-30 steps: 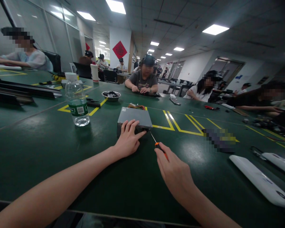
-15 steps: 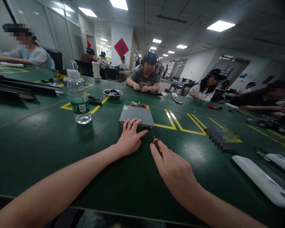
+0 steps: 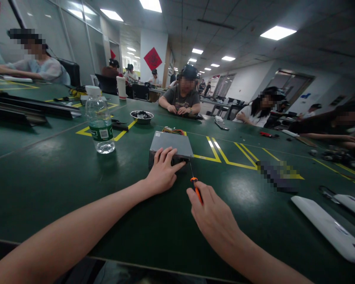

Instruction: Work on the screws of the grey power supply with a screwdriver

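A grey metal computer power supply [image 3: 173, 142] lies on the green table, its bundle of coloured wires at the far side. My left hand [image 3: 162, 169] grips its near edge, fingers over the top and thumb stretched along the front face. In my right hand [image 3: 211, 207] is a screwdriver [image 3: 197, 190] with an orange and black handle. Its thin shaft points up at the box's near right corner; whether the tip touches a screw is too small to tell.
A water bottle [image 3: 102, 122] stands to the left, with a metal bowl [image 3: 141, 116] of small parts behind it. Long dark metal strips [image 3: 32, 108] lie far left. White casings [image 3: 328, 225] lie at the right. Across the table sits a person [image 3: 182, 94] at work.
My right hand has turned slightly, and the screwdriver handle sits a little lower and shows more orange. My left hand and the power supply stay together; the whole view has shifted slightly.
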A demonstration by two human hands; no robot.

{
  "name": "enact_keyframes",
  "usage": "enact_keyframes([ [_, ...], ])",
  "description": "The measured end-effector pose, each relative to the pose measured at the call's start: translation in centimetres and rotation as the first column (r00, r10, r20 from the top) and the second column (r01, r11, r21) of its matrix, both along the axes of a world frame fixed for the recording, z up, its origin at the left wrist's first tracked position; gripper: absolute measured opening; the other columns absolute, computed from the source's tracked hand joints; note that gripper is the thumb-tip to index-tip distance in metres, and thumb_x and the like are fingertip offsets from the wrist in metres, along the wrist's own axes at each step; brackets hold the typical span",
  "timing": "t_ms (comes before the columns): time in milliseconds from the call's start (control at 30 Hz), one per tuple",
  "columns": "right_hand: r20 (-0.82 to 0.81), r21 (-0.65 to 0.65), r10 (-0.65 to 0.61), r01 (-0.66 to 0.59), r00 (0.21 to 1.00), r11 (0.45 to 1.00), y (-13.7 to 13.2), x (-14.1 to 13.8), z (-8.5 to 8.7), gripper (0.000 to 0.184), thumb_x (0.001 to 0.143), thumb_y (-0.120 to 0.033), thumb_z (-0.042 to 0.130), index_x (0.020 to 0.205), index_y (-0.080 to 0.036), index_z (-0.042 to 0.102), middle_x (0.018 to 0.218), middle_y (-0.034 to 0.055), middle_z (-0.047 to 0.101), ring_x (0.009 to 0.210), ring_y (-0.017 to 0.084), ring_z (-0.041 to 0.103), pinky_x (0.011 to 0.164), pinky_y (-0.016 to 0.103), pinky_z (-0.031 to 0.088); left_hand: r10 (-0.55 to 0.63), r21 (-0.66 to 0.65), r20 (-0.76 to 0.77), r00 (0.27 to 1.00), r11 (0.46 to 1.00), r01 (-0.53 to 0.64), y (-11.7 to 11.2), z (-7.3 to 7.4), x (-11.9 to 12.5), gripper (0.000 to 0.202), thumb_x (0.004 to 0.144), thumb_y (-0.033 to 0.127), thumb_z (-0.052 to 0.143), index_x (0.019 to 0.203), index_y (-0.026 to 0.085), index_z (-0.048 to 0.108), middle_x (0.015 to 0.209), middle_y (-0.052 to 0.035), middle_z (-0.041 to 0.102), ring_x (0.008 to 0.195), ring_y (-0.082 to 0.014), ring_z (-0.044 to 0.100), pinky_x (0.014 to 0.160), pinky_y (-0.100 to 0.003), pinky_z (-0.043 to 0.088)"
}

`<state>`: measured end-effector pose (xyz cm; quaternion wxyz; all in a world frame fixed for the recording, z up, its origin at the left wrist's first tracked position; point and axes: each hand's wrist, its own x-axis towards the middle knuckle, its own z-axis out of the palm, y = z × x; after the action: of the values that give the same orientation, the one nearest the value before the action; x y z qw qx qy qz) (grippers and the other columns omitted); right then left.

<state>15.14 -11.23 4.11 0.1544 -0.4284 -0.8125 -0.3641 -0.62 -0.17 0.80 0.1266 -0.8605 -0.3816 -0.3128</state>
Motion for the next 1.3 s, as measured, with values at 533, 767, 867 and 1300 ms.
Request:
enact_keyframes([
  [533,-0.090,0.004,0.176,-0.176,0.980,0.984,1.1,3.2,1.3,0.030,0.083,-0.005,0.036,0.106,-0.014,0.052,0.116,0.0201,0.052,0.105,0.024,0.055,0.070,0.031,0.053,0.006,0.000,0.041,0.999,1.000,-0.006,0.0,-0.1,0.4,0.050,0.069,0.010,0.053,0.116,0.028,0.056,0.133,-0.0104,0.033,0.126,-0.0320,0.025,0.104,-0.054,0.016],
  [767,-0.049,0.118,0.323,-0.316,0.945,0.942,2.7,4.9,0.8,0.013,0.082,-0.018,0.054,0.094,-0.023,0.057,0.093,0.0079,0.067,0.083,0.016,0.065,0.069,0.026,0.053,0.020,0.008,0.039,0.999,1.000,-0.020,0.2,-0.2,0.6,0.052,0.067,0.008,0.054,0.115,0.028,0.056,0.133,-0.0097,0.034,0.126,-0.0325,0.025,0.102,-0.056,0.019],
  [867,-0.101,0.108,0.334,-0.323,0.937,0.940,2.8,4.7,-0.2,0.019,0.079,-0.016,0.056,0.097,-0.021,0.055,0.107,0.0113,0.062,0.104,0.022,0.058,0.078,0.034,0.053,0.027,0.014,0.044,0.999,1.000,-0.027,0.2,-0.3,0.6,0.053,0.067,0.008,0.054,0.115,0.029,0.056,0.132,-0.0087,0.035,0.126,-0.0321,0.025,0.102,-0.056,0.020],
  [1300,-0.136,0.020,0.348,-0.349,0.928,0.937,2.7,3.6,-1.6,0.021,0.079,-0.013,0.053,0.096,-0.023,0.058,0.109,0.0110,0.061,0.112,0.023,0.053,0.078,0.032,0.053,0.025,0.012,0.026,0.999,1.000,-0.025,0.2,-0.6,1.1,0.053,0.067,0.006,0.051,0.116,0.023,0.053,0.134,-0.0134,0.029,0.130,-0.0317,0.020,0.106,-0.054,0.015],
])
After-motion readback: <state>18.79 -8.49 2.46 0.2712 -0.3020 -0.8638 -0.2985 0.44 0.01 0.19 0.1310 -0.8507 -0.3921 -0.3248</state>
